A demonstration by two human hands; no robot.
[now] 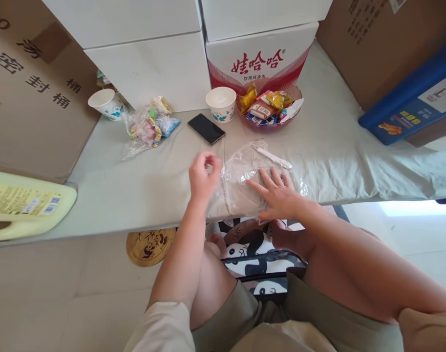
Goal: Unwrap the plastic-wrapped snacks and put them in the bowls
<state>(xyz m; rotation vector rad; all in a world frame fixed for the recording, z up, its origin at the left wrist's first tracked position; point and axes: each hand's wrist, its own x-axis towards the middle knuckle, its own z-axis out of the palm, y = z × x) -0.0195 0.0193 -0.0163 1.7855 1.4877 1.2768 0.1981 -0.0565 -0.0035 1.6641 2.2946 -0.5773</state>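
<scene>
Flat on the table lies a clear plastic bag (pixel 241 171), thin and wrinkled. My right hand (pixel 277 195) rests on it with the fingers spread, pressing its right part near the table's front edge. Just left of the bag, my left hand (pixel 204 176) is raised a little, slightly blurred, its fingers curled toward the thumb in a loop. Whether anything small is pinched there I cannot make out. On the upper right of the bag lies a slim white tool (pixel 272 156) with a narrow tip, beyond my right fingertips.
Behind the hands are a black phone (pixel 206 129), a paper cup (pixel 221 104), and a pink bowl (pixel 270 128) of wrapped snacks. Further left are crumpled wrappers (pixel 147 127) and another cup (pixel 107 104). White boxes (pixel 153 73), brown cartons (pixel 35 122) and a yellow jug (pixel 28 205) surround the cloth-covered table (pixel 354 166).
</scene>
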